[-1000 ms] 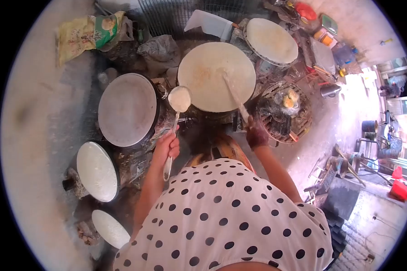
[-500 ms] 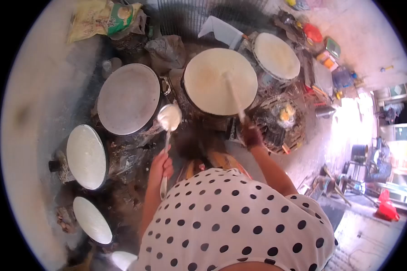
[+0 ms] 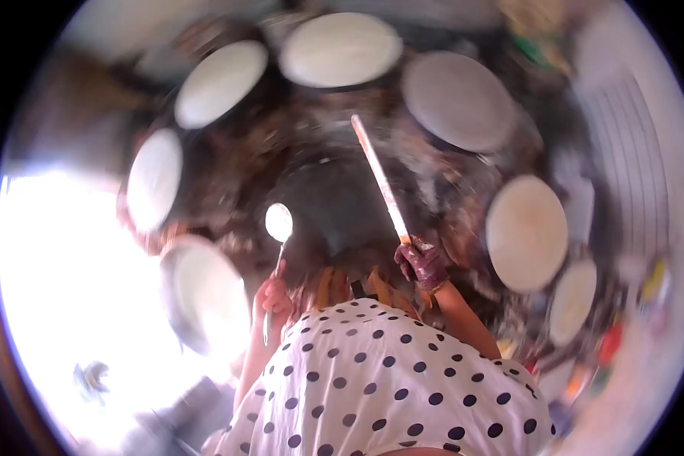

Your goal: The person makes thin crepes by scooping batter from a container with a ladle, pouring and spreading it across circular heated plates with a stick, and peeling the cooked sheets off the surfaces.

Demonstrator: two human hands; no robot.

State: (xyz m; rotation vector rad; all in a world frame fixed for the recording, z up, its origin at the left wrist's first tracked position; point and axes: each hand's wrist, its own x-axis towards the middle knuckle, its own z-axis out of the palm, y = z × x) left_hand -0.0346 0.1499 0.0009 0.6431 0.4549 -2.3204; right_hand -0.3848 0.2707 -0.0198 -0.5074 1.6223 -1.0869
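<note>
My left hand is wrapped round the handle of a ladle, whose round bowl looks pale and filled. In my right hand, which wears a dark stained glove, is a long flat wooden spatula with a whitish coating, pointing up and left. Neither tool touches a griddle. Around them stand round griddles: a bare grey one at the upper right, one with a pale layer at the top, and one with a faintly browned layer at the right.
More pale-covered griddles curve down the left side, one near bright light. A wide pan with pale contents stands at the lower left. Another covered griddle is at the lower right. A ribbed panel stands beyond. Much is blurred.
The view has swung round to the left, so the griddles appear shifted right. The spatula has come off the browned layer and is in the air. The ladle is still in my left hand.
</note>
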